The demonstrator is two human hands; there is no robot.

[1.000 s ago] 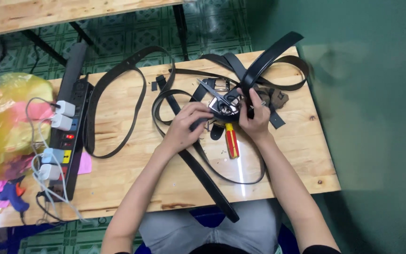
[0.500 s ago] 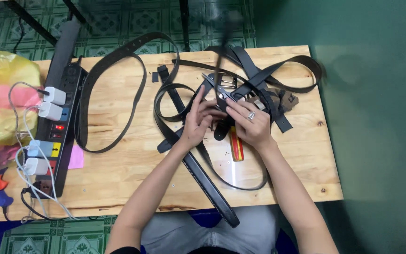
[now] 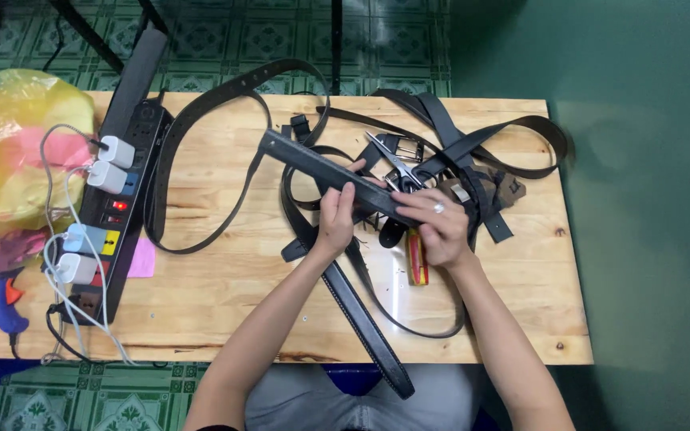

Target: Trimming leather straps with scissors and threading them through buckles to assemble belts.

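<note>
Where a wooden tabletop [image 3: 225, 287] stands on green tiled floor [image 3: 225, 36], left hand [image 3: 337, 219] and right hand [image 3: 439, 227] both grasping a raised black strap [image 3: 313, 165], scissors [image 3: 397, 164] just beyond.

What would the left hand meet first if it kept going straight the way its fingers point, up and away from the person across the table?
The left hand already grips a black belt strap. Past that strap, the first thing in line looks like the small black belt loop near the table's far edge, though depth is unclear.
</note>
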